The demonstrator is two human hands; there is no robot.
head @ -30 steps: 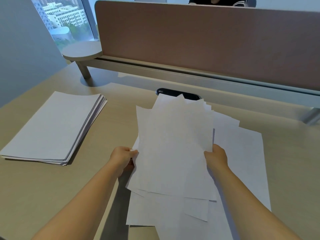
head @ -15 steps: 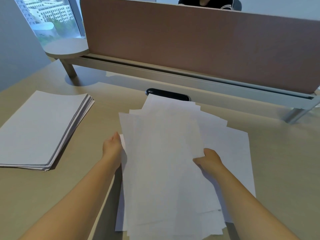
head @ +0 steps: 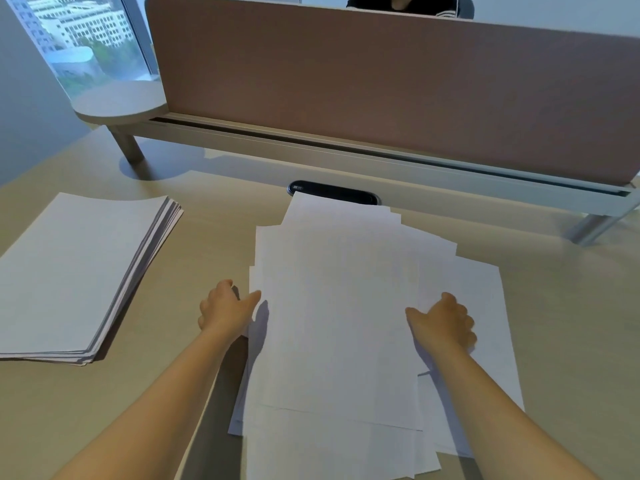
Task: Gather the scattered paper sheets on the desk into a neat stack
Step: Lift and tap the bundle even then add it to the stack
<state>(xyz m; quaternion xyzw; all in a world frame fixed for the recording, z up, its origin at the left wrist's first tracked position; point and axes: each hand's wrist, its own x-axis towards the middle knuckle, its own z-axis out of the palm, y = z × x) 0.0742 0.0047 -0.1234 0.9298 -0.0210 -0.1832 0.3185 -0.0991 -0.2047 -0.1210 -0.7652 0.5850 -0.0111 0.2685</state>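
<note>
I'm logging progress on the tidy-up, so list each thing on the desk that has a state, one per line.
Loose paper sheets: lying flat, fanned out, edges not aligned.
Paper stack: resting at the desk's left, mostly squared, untouched.
Left hand: at the loose sheets' left edge, thumb on the paper.
Right hand: on top of the sheets' right side, fingers loosely curled.
Cable port: near edge covered by a sheet.

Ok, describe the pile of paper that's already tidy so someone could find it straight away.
Start at the pinkish-brown divider panel along the back of the desk, then look down to the desk's left side. The stack there lies apart from both hands, its edges nearly flush, unlike the fanned, crooked loose sheets in the middle.
</note>
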